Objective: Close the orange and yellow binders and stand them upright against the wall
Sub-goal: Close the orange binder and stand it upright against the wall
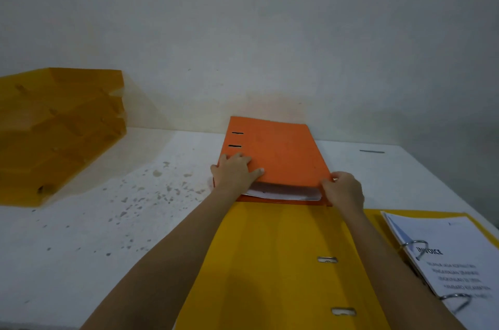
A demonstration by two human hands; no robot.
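Note:
The orange binder (280,151) lies flat on the white table, its far end near the wall, its cover down over white papers that show at the near edge. My left hand (236,170) rests palm-down on the cover's near left part. My right hand (343,189) grips the binder's near right corner. The yellow binder (270,262) lies open in front of me, its cover spread flat. Its metal rings (417,247) hold a stack of papers (445,254) headed INVOICE at the right.
A stack of amber plastic letter trays (59,132) stands at the far left against the pale wall (270,33). The white table (108,221) has dark speckled stains left of the binders. A thin dark mark (372,151) lies at the far right.

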